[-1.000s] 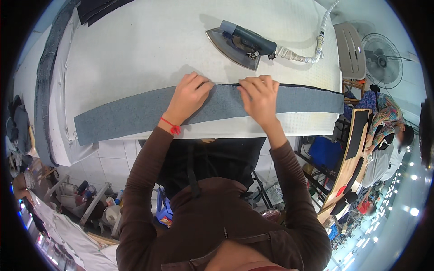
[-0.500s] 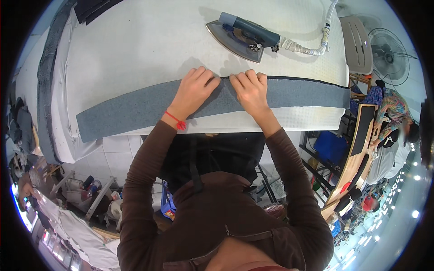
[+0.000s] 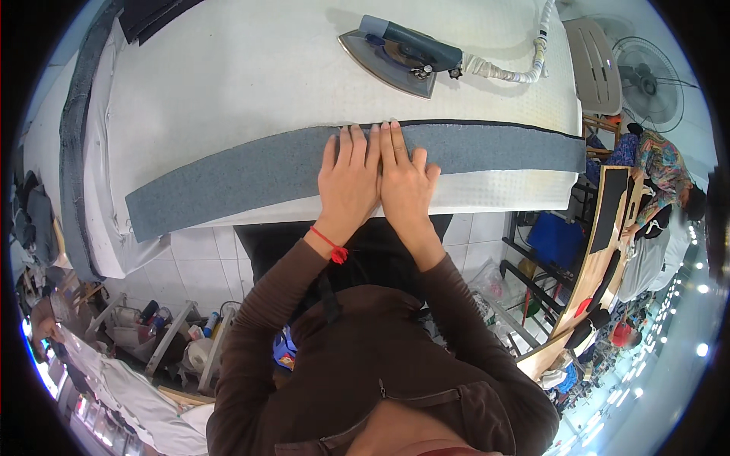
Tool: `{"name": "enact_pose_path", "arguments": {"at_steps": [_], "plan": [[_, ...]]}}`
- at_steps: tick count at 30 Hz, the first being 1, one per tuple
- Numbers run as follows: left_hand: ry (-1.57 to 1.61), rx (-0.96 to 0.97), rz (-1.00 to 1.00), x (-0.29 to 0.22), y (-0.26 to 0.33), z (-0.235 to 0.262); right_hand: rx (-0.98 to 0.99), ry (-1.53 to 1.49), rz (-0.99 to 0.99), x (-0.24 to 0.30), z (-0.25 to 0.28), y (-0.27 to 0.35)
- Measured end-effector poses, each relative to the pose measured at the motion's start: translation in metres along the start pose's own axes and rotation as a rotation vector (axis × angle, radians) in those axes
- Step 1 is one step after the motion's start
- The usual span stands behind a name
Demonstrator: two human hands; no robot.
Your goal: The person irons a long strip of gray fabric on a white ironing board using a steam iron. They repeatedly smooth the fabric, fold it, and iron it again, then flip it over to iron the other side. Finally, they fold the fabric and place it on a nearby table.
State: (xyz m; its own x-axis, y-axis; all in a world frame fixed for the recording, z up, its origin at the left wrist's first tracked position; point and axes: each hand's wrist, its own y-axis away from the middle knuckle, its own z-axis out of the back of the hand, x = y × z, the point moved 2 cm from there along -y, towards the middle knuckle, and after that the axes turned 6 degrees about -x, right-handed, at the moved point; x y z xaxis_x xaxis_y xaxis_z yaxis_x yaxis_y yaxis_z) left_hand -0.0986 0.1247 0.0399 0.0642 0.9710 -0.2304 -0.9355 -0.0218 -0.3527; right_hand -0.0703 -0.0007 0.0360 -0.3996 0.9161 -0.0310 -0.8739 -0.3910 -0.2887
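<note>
1. Cloth strip: grey, laid lengthwise along the near side of the white counter; right end at the counter's right side. Looks bowed, could be partly lens
2. Black edging shows along the strip's far edge, from about the hands rightward. Can't tell if it's a separate layer or a fold
3. Hands side by side on the strip, not gripping. Left hand flat, fingers long, tips at the far edge; right hand has two fingers straight, the others bent. Pressure: can't tell
4. Doing it well, my take: press straight down, tips right on the edge, no dragging; keep the black margin even; smooth outward from the hands so no ripple sets
5. Iron lies beyond the strip, clear of fingers; keep knuckles off it
</note>
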Motion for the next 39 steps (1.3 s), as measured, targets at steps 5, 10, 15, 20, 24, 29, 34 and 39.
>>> {"name": "enact_pose_path", "arguments": {"at_steps": [5,10,15,20,24,29,34,39], "plan": [[-0.012,0.02,0.091,-0.006,0.005,-0.005,0.117,-0.192,0.009,-0.011,0.014,-0.008],[0.014,0.0,0.145,-0.009,0.01,-0.01,-0.253,-0.486,0.119,-0.044,0.049,-0.094],[0.002,0.006,0.15,-0.01,0.01,-0.01,-0.074,-0.392,0.102,-0.05,0.024,-0.222],[0.038,-0.03,0.173,-0.008,0.01,-0.009,0.223,-0.301,0.102,-0.053,0.01,-0.25],[0.07,-0.028,0.179,-0.005,0.012,-0.01,0.337,-0.406,0.124,-0.077,0.023,-0.247],[0.081,-0.043,0.18,-0.005,0.014,-0.011,0.409,-0.455,0.158,-0.106,0.041,-0.193],[0.096,-0.05,0.172,-0.003,0.013,-0.011,0.403,-0.515,0.169,-0.122,0.051,-0.161],[0.121,-0.047,0.185,-0.003,0.014,-0.012,0.355,-0.454,0.303,-0.121,0.048,-0.155]]}}
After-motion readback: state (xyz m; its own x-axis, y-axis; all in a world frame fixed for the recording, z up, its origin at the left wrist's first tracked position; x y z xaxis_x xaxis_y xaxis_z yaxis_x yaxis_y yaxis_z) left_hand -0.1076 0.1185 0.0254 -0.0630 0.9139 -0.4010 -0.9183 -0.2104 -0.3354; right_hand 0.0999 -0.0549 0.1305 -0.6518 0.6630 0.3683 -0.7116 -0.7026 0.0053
